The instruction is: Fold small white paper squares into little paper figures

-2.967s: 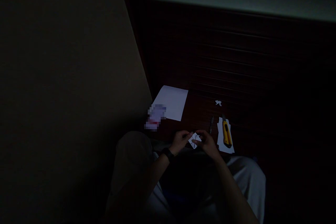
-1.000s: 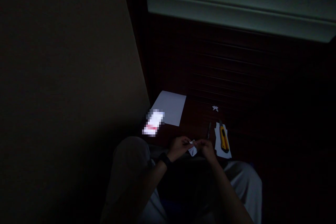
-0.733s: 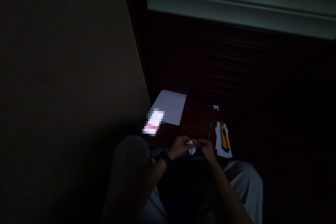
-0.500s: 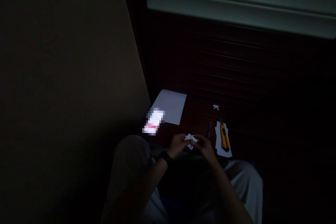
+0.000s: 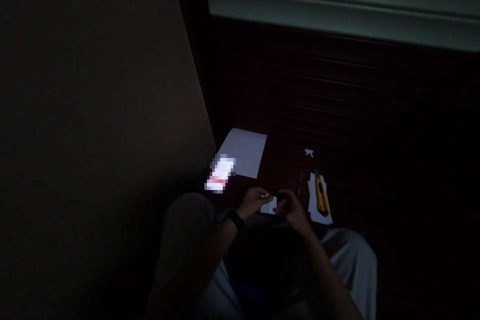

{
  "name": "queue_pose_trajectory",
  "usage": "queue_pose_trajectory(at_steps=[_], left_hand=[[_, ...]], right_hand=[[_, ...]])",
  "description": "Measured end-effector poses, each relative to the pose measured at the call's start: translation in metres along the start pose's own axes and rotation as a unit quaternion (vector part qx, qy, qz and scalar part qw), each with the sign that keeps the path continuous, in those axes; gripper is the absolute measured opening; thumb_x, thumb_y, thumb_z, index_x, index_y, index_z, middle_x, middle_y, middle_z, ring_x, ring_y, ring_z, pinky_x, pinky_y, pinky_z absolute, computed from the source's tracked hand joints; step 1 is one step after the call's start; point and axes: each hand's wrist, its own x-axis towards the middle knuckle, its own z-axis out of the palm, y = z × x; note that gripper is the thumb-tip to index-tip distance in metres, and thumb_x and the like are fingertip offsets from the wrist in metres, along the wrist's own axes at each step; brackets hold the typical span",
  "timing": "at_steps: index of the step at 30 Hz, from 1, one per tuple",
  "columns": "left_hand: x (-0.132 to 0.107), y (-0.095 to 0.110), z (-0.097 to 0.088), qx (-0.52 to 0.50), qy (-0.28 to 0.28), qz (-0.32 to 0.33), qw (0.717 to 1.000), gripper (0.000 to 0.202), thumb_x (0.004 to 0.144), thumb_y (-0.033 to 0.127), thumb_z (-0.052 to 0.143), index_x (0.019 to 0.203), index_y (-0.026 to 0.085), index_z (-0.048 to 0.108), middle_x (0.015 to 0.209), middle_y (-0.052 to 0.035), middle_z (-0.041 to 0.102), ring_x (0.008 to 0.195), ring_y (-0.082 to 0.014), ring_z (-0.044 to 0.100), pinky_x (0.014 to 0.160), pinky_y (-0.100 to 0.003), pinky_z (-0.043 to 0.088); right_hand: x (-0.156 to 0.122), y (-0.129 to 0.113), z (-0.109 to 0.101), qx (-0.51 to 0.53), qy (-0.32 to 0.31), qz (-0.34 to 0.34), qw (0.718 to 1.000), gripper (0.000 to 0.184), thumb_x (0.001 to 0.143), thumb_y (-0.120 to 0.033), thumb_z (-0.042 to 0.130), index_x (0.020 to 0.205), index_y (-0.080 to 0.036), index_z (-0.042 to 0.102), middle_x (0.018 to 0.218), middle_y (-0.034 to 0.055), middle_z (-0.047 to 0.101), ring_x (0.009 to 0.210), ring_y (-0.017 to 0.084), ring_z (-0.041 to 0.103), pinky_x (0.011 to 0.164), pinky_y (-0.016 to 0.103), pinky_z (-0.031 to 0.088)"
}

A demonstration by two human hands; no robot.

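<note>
Low in the middle of the head view, a small piece of folded white paper (image 5: 269,206) with a dark line on it is between my two hands. My left hand (image 5: 253,202), with a dark band on its wrist, pinches the paper at its upper left. At its right edge is my right hand (image 5: 293,211), the thumb touching the paper and the other fingers curled; their tips are hard to see in the dark. To the right, a yellow box cutter (image 5: 321,197) lies on a white sheet with notched edges (image 5: 314,212).
A dark pen (image 5: 300,183) lies beside the cutter. Small white paper scraps (image 5: 309,152) are farther back. At the left, a lit, blurred screen (image 5: 220,174) overlaps a larger white sheet (image 5: 247,152) on the dark surface. A wall (image 5: 112,85) rises on the left.
The folded paper has turned from a diamond to a squarer outline. My right fingers have shifted from its face to its right edge, while my left hand keeps its pinch.
</note>
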Motion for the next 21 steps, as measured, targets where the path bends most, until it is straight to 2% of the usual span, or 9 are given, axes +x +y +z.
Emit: queue_pose_trajectory(at_steps=[2,6,11,17,21], left_hand=[[0.002,-0.006,-0.001,0.003,0.019,-0.005,1.000,0.028,0.058,0.036,0.074,0.070,0.011,0.067,0.071,-0.0075,0.067,0.066,-0.0173,0.061,0.058,-0.024,0.045],[0.003,-0.018,-0.001,0.003,0.081,-0.007,0.997,0.028,0.059,0.036,0.073,0.073,0.012,0.068,0.073,-0.0084,0.068,0.067,-0.0179,0.062,0.057,-0.024,0.044],[-0.002,-0.020,0.006,-0.013,0.113,-0.001,0.993,0.028,0.060,0.037,0.073,0.073,0.013,0.068,0.072,-0.0084,0.069,0.066,-0.0185,0.063,0.056,-0.025,0.045],[-0.008,-0.014,0.016,-0.048,0.132,0.010,0.990,0.032,0.063,0.040,0.070,0.078,0.012,0.067,0.079,-0.0097,0.068,0.071,-0.0185,0.063,0.061,-0.025,0.047],[-0.011,-0.010,0.017,-0.064,0.106,0.010,0.992,0.035,0.066,0.043,0.067,0.083,0.012,0.066,0.083,-0.0085,0.068,0.074,-0.0172,0.062,0.062,-0.024,0.046]], right_hand=[[-0.001,-0.005,0.001,0.004,0.005,0.002,1.000,0.055,0.069,-0.027,0.066,0.119,-0.023,0.044,0.071,-0.0026,0.061,0.068,0.017,0.059,0.066,0.029,0.046],[-0.003,-0.015,0.004,0.003,0.013,-0.006,1.000,0.049,0.075,-0.036,0.061,0.120,-0.022,0.047,0.079,0.0017,0.064,0.077,0.019,0.061,0.075,0.032,0.046],[-0.005,-0.015,0.013,-0.035,0.030,-0.022,0.999,0.059,0.067,-0.035,0.069,0.120,-0.023,0.047,0.083,0.0012,0.065,0.077,0.019,0.061,0.073,0.031,0.046],[-0.002,-0.003,0.020,-0.025,0.099,-0.026,0.994,0.043,0.074,-0.037,0.062,0.113,-0.021,0.052,0.074,0.0004,0.061,0.069,0.017,0.058,0.065,0.027,0.045],[0.000,0.005,0.018,-0.005,0.127,-0.030,0.991,0.033,0.073,-0.037,0.061,0.101,-0.020,0.056,0.071,-0.0004,0.058,0.065,0.015,0.056,0.063,0.026,0.045]])
